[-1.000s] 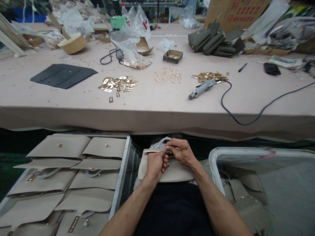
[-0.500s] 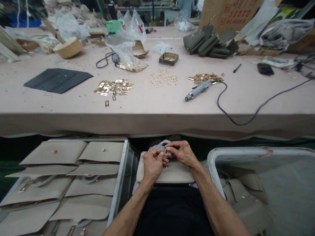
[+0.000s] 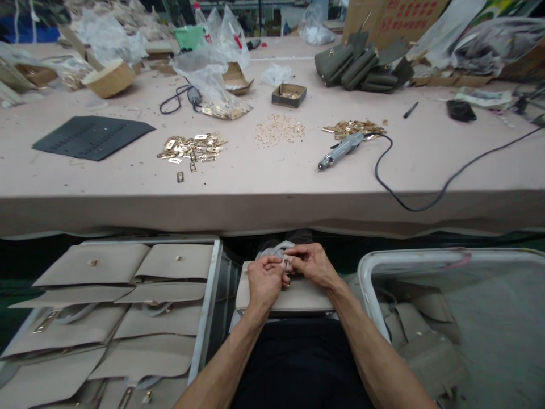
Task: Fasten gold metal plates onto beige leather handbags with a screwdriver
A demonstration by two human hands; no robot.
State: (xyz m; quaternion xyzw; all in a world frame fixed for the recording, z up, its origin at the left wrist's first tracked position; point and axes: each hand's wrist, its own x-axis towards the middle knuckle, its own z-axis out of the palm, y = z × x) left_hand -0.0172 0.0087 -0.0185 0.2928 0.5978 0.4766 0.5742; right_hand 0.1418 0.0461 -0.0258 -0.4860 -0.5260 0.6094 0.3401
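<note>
A beige handbag [image 3: 304,298] lies across my lap, its pale handle [image 3: 275,250] looped at the far side. My left hand [image 3: 267,281] and my right hand [image 3: 314,264] meet above it. Thumbs and fingers of both pinch a small metal clasp [image 3: 286,262] near the bag's flap; the fingers cover most of it. A gold fitting on the bag's front shows just below my fingertips.
Left of me, a grey crate [image 3: 208,295] holds several beige bags. A white tub [image 3: 365,284] with more bags stands right. On the table lie gold plates [image 3: 191,149], tiny screws [image 3: 279,130], more gold parts [image 3: 355,128], a corded electric screwdriver [image 3: 340,152] and a dark board [image 3: 91,138].
Both hands stay at the bag with their fingers closed. The clasp has turned slightly and shows less of its face. The view has shifted a little.
</note>
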